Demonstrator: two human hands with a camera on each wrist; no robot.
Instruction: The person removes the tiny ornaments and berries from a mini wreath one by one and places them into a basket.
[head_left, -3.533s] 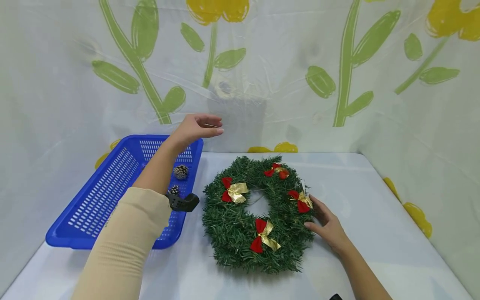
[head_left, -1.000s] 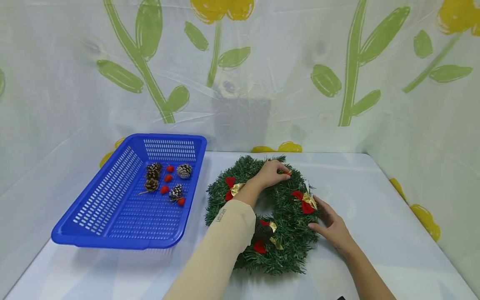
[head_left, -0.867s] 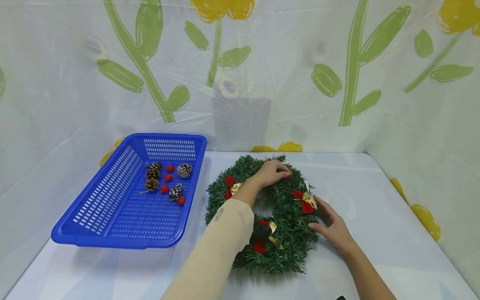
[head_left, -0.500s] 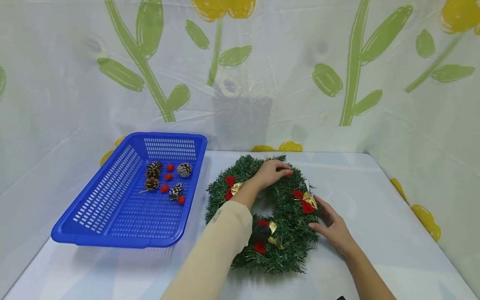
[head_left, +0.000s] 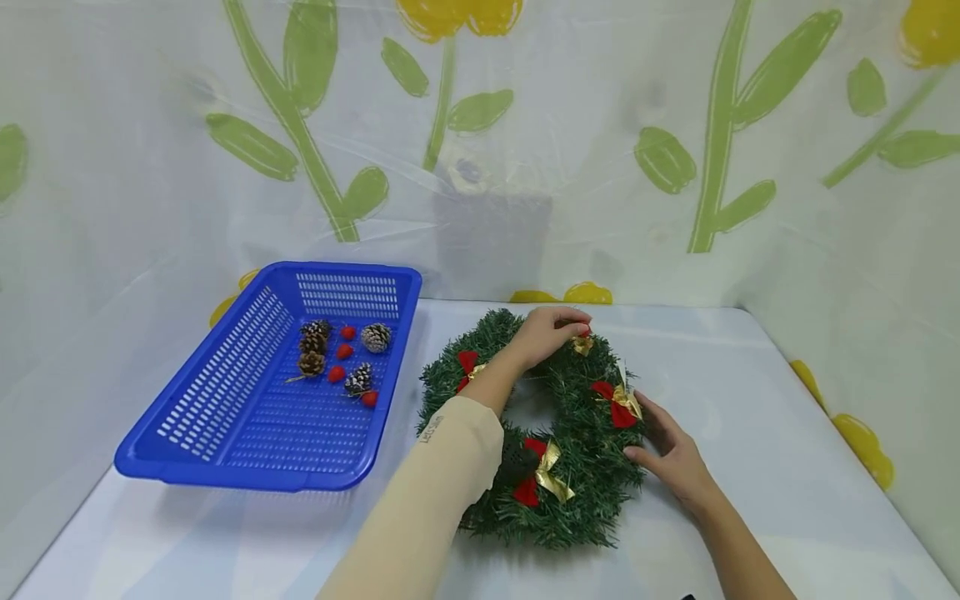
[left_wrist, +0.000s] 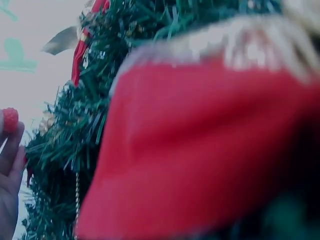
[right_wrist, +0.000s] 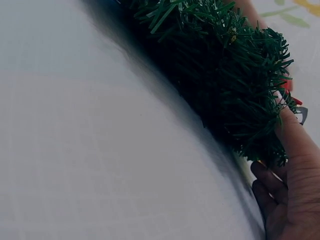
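Observation:
A green Christmas wreath [head_left: 577, 500] with red and gold bows lies on the table. At its far side my left hand [head_left: 542, 335] pinches a small red berry [head_left: 585, 331] between thumb and fingertips, just above a gold bow [head_left: 582, 344]. The left wrist view shows that berry [left_wrist: 10, 120] as bumpy, at the left edge, while a blurred red bow [left_wrist: 200, 150] fills the middle. My right hand [head_left: 678, 462] holds the wreath's right rim beside another bow [head_left: 622, 408]. In the right wrist view, its thumb lies against the greenery and the other fingers curl below.
A blue perforated basket [head_left: 247, 475] stands left of the wreath. Inside are several pine cones [head_left: 376, 337] and several red berries [head_left: 336, 374]. A flower-printed curtain [head_left: 600, 208] encloses the white table [head_left: 750, 400] at the back and sides.
My left hand came from above the basket's far right corner to the berry lying on the wreath's far side, and has just lifted it slightly. My right hand stays at the rim.

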